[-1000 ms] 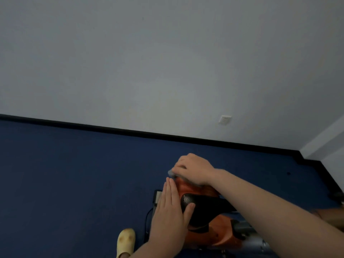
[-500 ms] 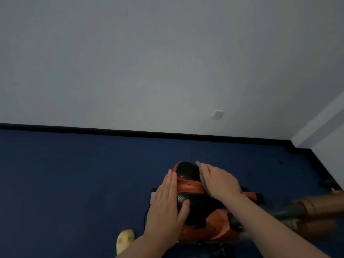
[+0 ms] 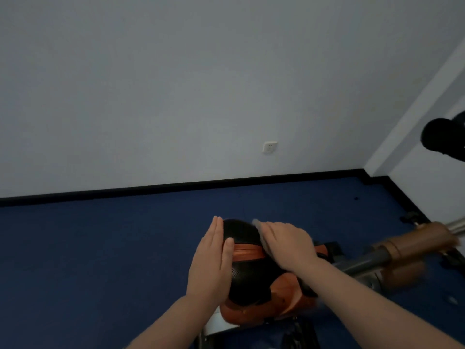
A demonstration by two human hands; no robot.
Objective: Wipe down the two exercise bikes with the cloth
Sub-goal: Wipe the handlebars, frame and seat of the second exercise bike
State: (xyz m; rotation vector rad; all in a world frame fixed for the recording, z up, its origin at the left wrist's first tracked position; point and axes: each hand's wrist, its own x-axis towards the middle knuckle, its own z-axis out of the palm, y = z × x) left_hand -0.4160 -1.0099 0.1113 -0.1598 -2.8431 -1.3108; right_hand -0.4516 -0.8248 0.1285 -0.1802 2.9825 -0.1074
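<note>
Head view: bike seat [image 3: 241,250], black with an orange band across it, sat low centre of frame over the blue floor [image 3: 100,248], orange bike body [image 3: 264,301] below it. Left hand [image 3: 212,263] lay flat against the seat's left side, fingers straight and together, thumb resting on the black top; it gripped nothing. Right hand [image 3: 286,245] was spread palm-down on the seat's right side, pressing the grey cloth [image 3: 259,231] onto it; only the cloth's edge showed past the fingertips, rest hidden under the palm. Hands were apart, one each side of the seat. A brown-and-grey bar [image 3: 402,248] ran right from the bike, blurred. Black rounded object [image 3: 442,138] at the right edge, couldn't tell what it was. White wall [image 3: 176,84] behind with a socket [image 3: 269,147] and black skirting [image 3: 176,188].
</note>
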